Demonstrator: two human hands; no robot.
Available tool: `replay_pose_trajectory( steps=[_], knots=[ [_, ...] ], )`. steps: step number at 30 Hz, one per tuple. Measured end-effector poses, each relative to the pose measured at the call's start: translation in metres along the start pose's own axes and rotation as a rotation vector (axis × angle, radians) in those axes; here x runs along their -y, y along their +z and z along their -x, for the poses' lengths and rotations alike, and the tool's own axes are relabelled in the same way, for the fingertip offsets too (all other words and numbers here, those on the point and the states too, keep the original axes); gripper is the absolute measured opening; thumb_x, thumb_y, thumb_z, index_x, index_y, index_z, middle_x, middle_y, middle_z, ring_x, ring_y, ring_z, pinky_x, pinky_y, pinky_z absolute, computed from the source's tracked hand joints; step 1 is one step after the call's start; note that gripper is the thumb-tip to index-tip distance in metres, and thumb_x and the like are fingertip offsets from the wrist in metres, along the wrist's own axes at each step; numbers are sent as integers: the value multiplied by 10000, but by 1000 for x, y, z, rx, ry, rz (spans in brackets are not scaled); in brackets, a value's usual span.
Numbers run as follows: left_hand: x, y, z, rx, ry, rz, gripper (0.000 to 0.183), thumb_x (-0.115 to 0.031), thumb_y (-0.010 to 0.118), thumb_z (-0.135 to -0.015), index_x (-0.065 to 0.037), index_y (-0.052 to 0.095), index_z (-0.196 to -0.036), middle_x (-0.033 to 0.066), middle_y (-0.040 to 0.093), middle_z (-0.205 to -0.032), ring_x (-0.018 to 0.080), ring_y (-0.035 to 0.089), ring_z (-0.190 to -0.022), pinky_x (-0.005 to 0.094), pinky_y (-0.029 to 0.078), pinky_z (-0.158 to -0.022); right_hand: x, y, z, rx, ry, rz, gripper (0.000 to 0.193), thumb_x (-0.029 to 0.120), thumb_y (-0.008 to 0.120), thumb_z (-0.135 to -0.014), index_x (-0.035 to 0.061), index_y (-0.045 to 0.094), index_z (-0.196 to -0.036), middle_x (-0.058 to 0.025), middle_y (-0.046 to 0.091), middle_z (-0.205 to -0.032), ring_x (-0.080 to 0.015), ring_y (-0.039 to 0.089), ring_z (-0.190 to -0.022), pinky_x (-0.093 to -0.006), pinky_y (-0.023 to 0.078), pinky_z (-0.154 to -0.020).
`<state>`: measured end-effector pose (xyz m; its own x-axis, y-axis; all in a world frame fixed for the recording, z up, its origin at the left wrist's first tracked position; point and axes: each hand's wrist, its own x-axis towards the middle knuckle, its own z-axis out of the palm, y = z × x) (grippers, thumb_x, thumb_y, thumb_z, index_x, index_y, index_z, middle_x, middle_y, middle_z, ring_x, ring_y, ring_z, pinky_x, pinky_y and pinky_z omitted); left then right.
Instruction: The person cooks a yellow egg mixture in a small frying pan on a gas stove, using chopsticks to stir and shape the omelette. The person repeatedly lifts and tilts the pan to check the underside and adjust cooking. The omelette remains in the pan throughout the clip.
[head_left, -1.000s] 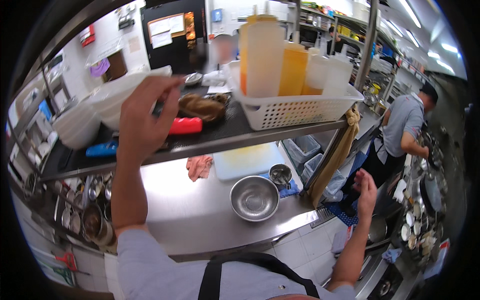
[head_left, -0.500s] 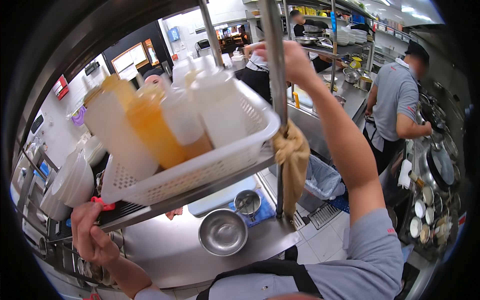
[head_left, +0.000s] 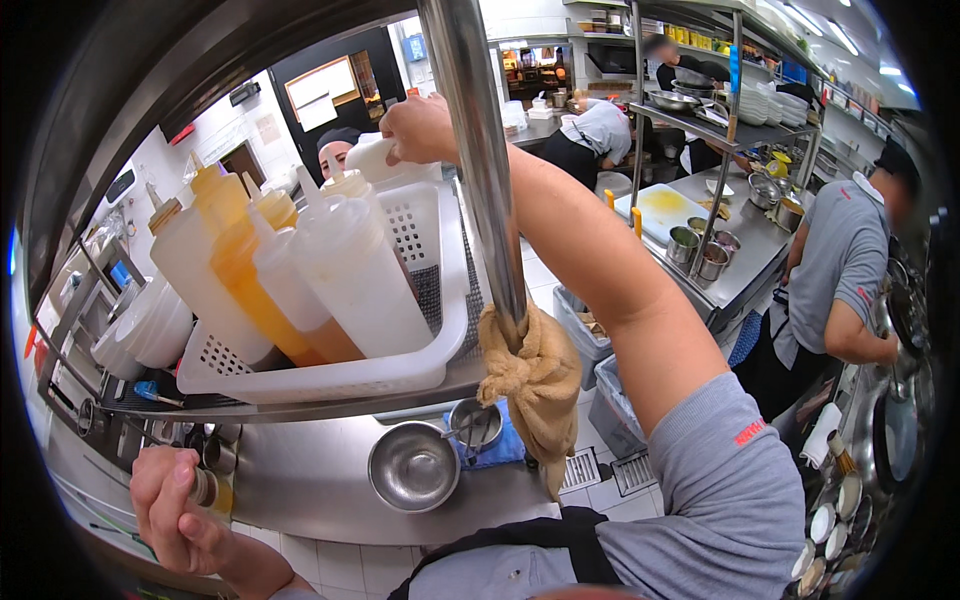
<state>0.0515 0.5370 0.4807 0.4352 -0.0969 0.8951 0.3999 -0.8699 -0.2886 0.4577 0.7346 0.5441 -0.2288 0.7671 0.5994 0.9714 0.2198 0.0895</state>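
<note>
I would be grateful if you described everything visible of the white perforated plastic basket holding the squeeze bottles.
The white perforated plastic basket looks rectangular, with rounded corners, a broad smooth rim and small holes in its walls. It sits upright on the dark-topped metal shelf. Tall plastic squeeze bottles, whitish and orange with pointed nozzles, crowd its left side, leaving some space at its right. Whether the person's bare right hand, near its far end, touches it is unclear.

A tan cloth [head_left: 532, 375] hangs knotted around a metal post [head_left: 487, 180].
</note>
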Motion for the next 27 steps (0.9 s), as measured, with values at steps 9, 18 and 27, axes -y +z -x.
replay_pose_trajectory(
  steps=[9,18,27],
  knots=[
    [7,-1,6,-46,51,133,362,-259,405,-975,52,587,-1012,191,603,-820,250,539,-627,354,416,-514,7,3,2,-167,-135,255,238,143,529,-834,130,742,-938,-87,687,-958,-246,618,-955,-383,464,-896],
    [43,-23,30,-116,64,287,371,-280,425,-967,48,598,-980,169,602,-746,233,531,-578,336,420,-484,3,8,1,-350,137,53,169,147,517,-824,54,628,-910,-200,658,-830,-373,637,-792,-462,504,-718],
    [51,-39,86,-138,-63,637,373,-354,485,-929,-23,652,-894,121,615,-695,212,559,-571,320,431,-495,-29,-66,169,-1128,416,-191,283,117,417,-879,-39,624,-993,-104,644,-912,-177,588,-840,-301,457,-770]
  ],
)
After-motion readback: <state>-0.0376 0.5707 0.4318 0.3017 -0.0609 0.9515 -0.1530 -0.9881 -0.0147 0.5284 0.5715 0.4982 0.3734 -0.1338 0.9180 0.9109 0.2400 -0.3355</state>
